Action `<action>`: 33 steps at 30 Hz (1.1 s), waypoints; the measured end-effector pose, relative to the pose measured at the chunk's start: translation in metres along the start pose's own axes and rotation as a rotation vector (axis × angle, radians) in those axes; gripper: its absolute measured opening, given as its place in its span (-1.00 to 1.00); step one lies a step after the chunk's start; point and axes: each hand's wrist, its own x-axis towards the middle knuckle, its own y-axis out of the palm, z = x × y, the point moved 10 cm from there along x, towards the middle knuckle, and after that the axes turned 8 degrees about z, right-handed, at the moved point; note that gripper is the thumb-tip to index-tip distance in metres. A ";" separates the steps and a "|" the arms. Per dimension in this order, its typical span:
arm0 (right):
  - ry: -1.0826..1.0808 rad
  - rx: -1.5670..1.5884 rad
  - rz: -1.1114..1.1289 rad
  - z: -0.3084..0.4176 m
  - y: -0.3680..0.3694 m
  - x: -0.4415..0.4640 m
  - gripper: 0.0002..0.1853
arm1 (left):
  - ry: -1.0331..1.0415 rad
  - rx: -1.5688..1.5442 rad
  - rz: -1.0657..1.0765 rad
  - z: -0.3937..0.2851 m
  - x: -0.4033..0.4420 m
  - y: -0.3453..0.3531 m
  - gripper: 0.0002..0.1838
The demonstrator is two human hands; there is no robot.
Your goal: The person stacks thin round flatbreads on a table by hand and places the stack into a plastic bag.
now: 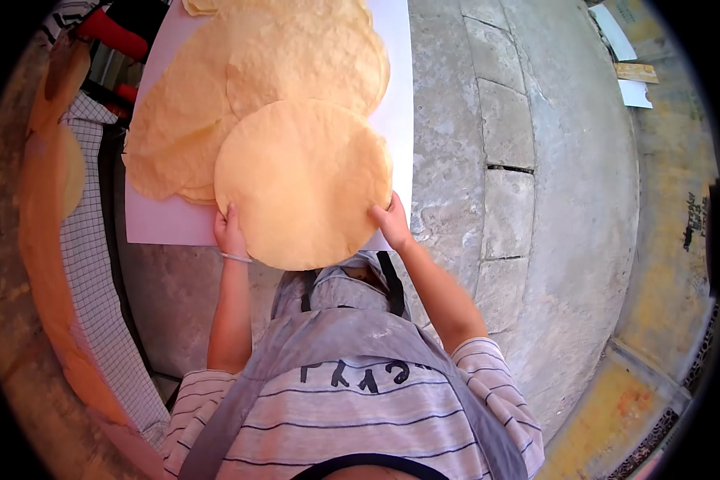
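Note:
A large, round, thin flatbread (304,188) is held between my two hands over the near edge of the white table (168,230). My left hand (230,234) pinches its lower left rim, thumb on top. On the opposite side, my right hand (393,223) grips the right rim, its thumb also on top. The fingers beneath the bread are hidden. Just beyond lies a pile of overlapping flatbreads (296,52), some with folded or wavy edges. The held round partly covers the near end of that pile.
To my left, a long surface with a checked cloth (96,264) carries another round flatbread (74,174). Something red (114,34) shows at the upper left, beside the table. Grey concrete floor (576,200) runs along the right, with white sheets (616,34) near its far edge.

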 end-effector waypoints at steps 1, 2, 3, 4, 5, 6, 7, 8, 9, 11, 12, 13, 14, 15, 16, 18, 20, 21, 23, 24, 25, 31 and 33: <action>0.037 0.016 -0.036 -0.010 -0.009 0.002 -0.54 | -0.045 -0.028 0.045 0.005 0.001 -0.005 -0.61; 0.079 0.037 -0.073 -0.004 -0.010 -0.001 -0.54 | -0.077 -0.096 0.006 0.007 -0.003 -0.008 -0.60; 0.118 0.061 -0.110 -0.004 -0.010 -0.003 -0.53 | -0.076 -0.159 -0.007 0.010 -0.010 -0.007 -0.60; 0.030 0.001 -0.103 0.005 -0.010 0.004 -0.51 | -0.072 -0.223 -0.015 0.012 -0.017 -0.003 -0.59; -0.008 -0.125 -0.099 0.004 -0.014 0.015 -0.50 | -0.067 -0.288 -0.021 0.014 -0.023 0.000 -0.58; -0.044 -0.252 -0.093 0.001 -0.018 0.025 -0.49 | -0.059 -0.214 -0.053 0.025 -0.030 -0.008 -0.57; -0.084 -0.381 -0.087 -0.001 -0.020 0.033 -0.48 | -0.047 -0.144 -0.084 0.040 -0.035 -0.016 -0.57; -0.099 -0.494 -0.111 0.020 -0.014 0.028 -0.48 | -0.030 -0.080 -0.116 0.050 -0.037 -0.023 -0.56; -0.061 -0.460 -0.136 0.014 -0.019 0.030 -0.48 | -0.041 -0.061 -0.154 0.054 -0.041 -0.024 -0.57; 0.012 -0.385 -0.181 -0.004 -0.028 0.037 -0.48 | -0.059 -0.020 -0.232 0.061 -0.044 -0.030 -0.58; 0.049 -0.276 -0.193 0.000 -0.027 0.036 -0.52 | -0.079 0.017 -0.253 0.070 -0.042 -0.037 -0.58; 0.068 -0.279 -0.182 0.000 -0.026 0.038 -0.53 | -0.098 0.053 -0.275 0.078 -0.038 -0.043 -0.58; 0.084 -0.282 -0.169 -0.001 -0.027 0.042 -0.55 | -0.115 0.089 -0.299 0.085 -0.035 -0.049 -0.59; 0.102 -0.284 -0.156 0.000 -0.028 0.044 -0.56 | -0.100 0.091 -0.288 0.087 -0.032 -0.049 -0.59; 0.028 -0.282 -0.179 0.007 -0.028 0.044 -0.66 | -0.087 0.096 -0.277 0.088 -0.032 -0.051 -0.59; 0.069 -0.263 -0.124 -0.001 -0.032 0.057 -0.71 | -0.032 0.000 -0.242 0.076 -0.037 -0.038 -0.58; 0.109 -0.277 -0.109 -0.008 -0.040 0.066 -0.75 | 0.058 -0.201 -0.194 0.056 -0.052 -0.017 -0.55; 0.123 -0.302 -0.122 -0.006 -0.042 0.070 -0.76 | -0.020 -0.286 -0.183 0.068 -0.060 -0.013 -0.54; 0.081 -0.379 -0.124 -0.004 -0.046 0.084 -0.78 | -0.167 -0.462 -0.151 0.093 -0.076 0.000 -0.52; 0.058 -0.403 -0.086 -0.003 -0.043 0.088 -0.79 | -0.103 -0.479 -0.137 0.093 -0.076 0.010 -0.51; 0.039 -0.427 -0.048 -0.005 -0.041 0.092 -0.79 | -0.041 -0.494 -0.124 0.095 -0.077 0.020 -0.49; -0.233 -0.469 -0.008 0.069 -0.091 0.071 -0.77 | 0.069 -0.446 -0.153 0.089 -0.081 0.121 -0.53; -0.133 -0.284 -0.049 0.077 -0.149 0.058 -0.79 | 0.089 -0.411 -0.114 0.079 -0.089 0.169 -0.53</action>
